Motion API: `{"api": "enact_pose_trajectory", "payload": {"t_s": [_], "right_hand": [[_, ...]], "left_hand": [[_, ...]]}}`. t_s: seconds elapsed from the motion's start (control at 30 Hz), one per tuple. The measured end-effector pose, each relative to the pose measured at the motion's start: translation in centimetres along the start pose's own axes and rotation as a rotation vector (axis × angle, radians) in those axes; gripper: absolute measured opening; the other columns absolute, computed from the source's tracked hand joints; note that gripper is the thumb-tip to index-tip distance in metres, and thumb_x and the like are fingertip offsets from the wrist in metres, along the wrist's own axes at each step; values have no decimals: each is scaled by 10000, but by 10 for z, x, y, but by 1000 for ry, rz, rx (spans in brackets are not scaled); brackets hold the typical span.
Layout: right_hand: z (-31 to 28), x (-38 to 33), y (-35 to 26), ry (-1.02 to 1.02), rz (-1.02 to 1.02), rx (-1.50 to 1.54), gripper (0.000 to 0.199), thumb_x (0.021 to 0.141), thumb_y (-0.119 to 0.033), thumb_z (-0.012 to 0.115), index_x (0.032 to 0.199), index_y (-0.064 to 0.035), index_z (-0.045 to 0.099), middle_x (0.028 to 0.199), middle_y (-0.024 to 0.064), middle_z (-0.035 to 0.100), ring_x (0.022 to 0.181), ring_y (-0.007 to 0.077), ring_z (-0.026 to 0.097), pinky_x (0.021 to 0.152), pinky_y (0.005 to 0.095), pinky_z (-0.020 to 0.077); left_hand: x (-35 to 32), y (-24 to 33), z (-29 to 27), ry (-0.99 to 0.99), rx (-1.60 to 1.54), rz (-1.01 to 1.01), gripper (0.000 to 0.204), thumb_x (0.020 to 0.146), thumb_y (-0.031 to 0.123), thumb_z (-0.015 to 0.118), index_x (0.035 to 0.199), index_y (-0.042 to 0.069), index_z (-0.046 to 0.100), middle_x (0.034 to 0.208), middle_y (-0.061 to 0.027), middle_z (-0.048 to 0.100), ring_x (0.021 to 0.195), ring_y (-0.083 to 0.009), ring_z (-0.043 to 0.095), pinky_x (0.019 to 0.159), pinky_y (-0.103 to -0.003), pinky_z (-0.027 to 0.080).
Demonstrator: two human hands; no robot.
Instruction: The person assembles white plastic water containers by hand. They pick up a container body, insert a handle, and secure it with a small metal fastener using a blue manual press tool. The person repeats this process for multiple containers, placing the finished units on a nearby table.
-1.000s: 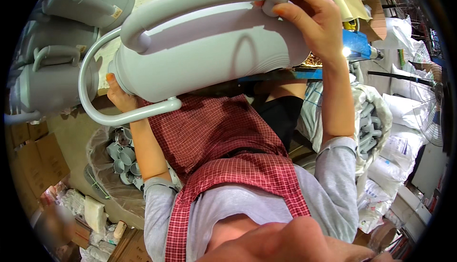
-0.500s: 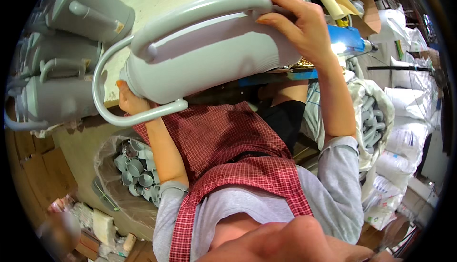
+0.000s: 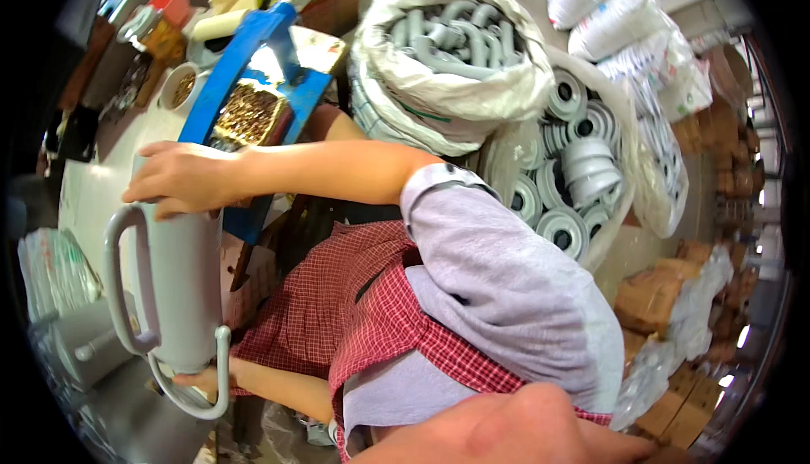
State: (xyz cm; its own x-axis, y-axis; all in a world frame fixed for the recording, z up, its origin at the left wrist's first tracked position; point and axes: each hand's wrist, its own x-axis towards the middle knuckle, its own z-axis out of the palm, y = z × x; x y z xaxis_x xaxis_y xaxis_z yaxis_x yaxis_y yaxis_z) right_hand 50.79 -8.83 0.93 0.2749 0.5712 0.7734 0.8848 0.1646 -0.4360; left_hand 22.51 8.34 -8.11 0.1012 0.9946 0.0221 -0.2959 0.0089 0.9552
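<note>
A grey plastic vacuum jug point(image 3: 181, 283) is held between both my hands at the left of the view. It has a long side handle point(image 3: 118, 278) and a thin curved carrying handle point(image 3: 221, 371) at its lower end in the picture. My right hand point(image 3: 190, 179) is wrapped over the upper end, fingers bent round it. At the opposite end, my left hand point(image 3: 201, 381) grips the jug, partly hidden by it and the carrying handle. Just beyond my right hand stands a blue metal fixture point(image 3: 221, 72) with a tray of small gold-coloured metal parts point(image 3: 246, 115).
A white sack point(image 3: 439, 97) full of grey handles stands beyond my right arm. Beside it a clear bag point(image 3: 620, 118) holds round grey parts. More grey jugs point(image 3: 84, 342) stand at the left. White sacks point(image 3: 607, 21) and cardboard boxes point(image 3: 650, 295) lie at the right.
My view has swung to the right, bringing the sack and bag of parts into fuller view. The jug now appears upright at the left instead of lying across the top; both hands still hold it.
</note>
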Motion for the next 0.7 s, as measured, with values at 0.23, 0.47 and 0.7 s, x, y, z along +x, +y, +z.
{"api": "enact_pose_trajectory", "payload": {"t_s": [0.23,0.47,0.7], "right_hand": [[-249,-295,-47,397,736,-461,163,893,-219,684,933,-62,666,896,72,686,819,198,666,748,320,531],[-438,-558,-6,-286,1318,-1653,820,696,-264,829,1379,-46,429,1313,191,536,1208,356,507,1000,466,417],[-478,-523,-1,-537,1234,-1776,646,802,-445,711,1390,-269,512,1112,144,666,953,365,639,787,552,480]], "left_hand": [[-21,11,-44,71,75,-20,471,1027,399,413,1243,8,563,1098,-145,652,912,-252,656,793,-335,560],[-17,30,-65,56,86,-95,480,1021,433,404,1244,40,566,1088,-117,650,929,-246,648,803,-346,552],[-63,99,-129,263,-62,-48,489,1015,467,395,1245,73,570,1078,-89,649,947,-239,640,812,-357,545]]}}
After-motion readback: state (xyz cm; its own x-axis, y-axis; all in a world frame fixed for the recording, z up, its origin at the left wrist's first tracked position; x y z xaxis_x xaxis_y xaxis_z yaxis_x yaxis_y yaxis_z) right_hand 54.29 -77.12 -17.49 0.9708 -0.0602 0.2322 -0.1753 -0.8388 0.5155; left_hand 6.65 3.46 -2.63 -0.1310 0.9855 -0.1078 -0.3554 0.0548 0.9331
